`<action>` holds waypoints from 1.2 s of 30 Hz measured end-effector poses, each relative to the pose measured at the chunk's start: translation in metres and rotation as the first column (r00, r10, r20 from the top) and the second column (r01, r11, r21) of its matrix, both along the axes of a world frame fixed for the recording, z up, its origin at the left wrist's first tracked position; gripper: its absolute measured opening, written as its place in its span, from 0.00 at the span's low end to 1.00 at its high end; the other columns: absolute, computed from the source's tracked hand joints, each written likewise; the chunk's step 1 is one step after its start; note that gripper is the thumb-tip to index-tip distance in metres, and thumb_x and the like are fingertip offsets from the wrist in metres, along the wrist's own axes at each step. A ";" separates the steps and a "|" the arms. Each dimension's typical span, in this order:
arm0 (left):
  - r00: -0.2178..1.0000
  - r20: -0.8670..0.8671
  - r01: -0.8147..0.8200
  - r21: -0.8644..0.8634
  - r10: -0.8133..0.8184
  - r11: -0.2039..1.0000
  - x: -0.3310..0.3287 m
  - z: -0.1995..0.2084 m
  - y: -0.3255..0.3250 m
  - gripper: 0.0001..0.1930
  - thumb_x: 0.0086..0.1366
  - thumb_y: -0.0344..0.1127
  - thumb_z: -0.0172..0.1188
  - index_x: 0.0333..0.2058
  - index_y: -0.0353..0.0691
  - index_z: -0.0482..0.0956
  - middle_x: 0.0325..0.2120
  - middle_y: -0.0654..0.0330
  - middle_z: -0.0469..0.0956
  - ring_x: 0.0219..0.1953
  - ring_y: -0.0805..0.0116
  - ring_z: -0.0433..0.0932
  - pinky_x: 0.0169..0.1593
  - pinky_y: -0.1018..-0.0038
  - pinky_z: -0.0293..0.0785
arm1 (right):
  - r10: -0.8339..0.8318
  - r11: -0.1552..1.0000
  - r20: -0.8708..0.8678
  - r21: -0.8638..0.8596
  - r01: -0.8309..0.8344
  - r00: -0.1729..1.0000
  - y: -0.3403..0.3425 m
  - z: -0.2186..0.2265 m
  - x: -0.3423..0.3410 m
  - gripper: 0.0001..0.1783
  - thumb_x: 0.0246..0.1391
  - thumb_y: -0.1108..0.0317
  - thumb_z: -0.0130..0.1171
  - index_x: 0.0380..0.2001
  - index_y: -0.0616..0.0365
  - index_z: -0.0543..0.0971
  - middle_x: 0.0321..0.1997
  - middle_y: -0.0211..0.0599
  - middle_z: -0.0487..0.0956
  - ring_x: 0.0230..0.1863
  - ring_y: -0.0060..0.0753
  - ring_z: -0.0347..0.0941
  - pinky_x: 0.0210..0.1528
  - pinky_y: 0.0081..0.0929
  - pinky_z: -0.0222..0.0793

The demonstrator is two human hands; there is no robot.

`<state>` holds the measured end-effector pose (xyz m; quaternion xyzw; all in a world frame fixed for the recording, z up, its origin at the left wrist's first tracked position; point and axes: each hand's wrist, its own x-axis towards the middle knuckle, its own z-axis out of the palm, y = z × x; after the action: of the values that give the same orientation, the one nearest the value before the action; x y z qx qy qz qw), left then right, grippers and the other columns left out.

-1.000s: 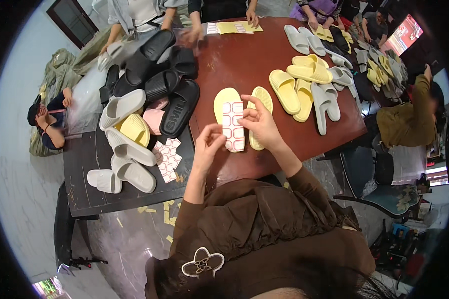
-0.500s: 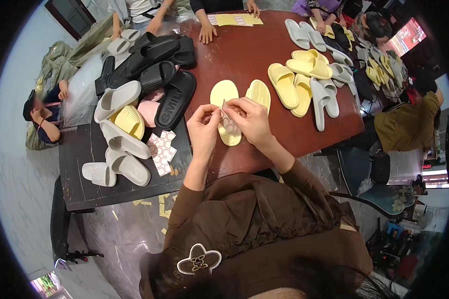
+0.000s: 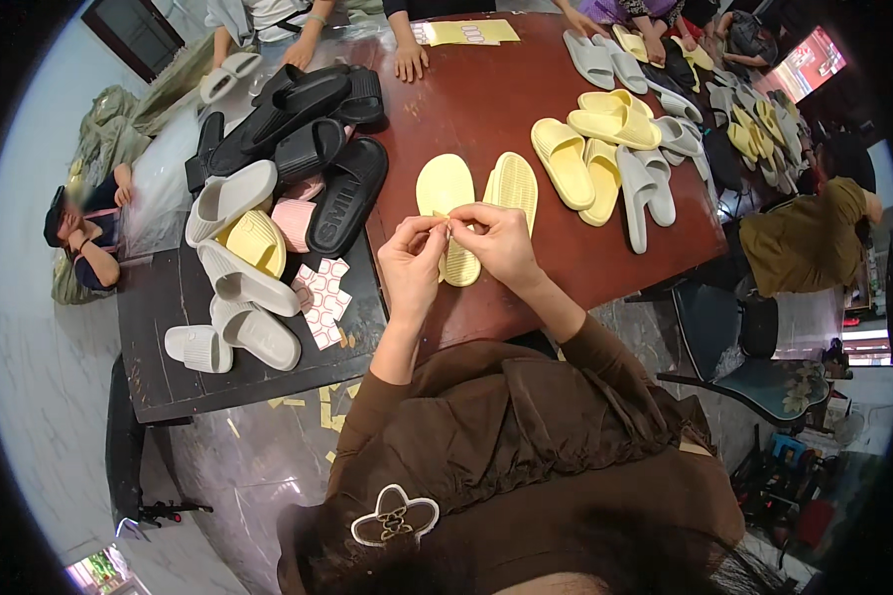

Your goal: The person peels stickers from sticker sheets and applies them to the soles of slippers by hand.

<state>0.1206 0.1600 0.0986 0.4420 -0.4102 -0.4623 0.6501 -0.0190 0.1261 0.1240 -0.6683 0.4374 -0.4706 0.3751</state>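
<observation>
Head view: left hand (image 3: 413,258) and right hand (image 3: 500,243) pinch an indistinct piece (image 3: 442,215) over a yellow slipper (image 3: 445,179).

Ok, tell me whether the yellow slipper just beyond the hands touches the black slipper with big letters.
Apart. The head view shows a bare strip of red tabletop between the yellow slipper and the black slipper.

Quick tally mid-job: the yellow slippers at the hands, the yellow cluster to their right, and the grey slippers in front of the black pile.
Nearest yellow slippers, at the left hand and right hand: 2
Clustered yellow slippers: 4
Grey slippers before the black pile: 4
Total: 10
</observation>
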 end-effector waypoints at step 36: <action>0.879 -0.460 0.183 0.087 -0.123 0.979 0.002 -0.008 0.010 0.02 0.69 0.25 0.57 0.39 0.35 0.76 0.31 0.66 0.79 0.31 0.82 0.76 0.37 0.84 0.72 | 0.016 0.942 0.397 0.302 -0.147 0.918 -0.002 -0.016 -0.012 0.09 0.60 0.72 0.62 0.39 0.68 0.82 0.33 0.34 0.83 0.35 0.17 0.78 0.39 0.17 0.74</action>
<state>0.1224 0.1696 0.0909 0.3292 -0.2509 -0.6278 0.6593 -0.0305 0.1237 0.1081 -0.5083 0.3971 -0.4985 0.5791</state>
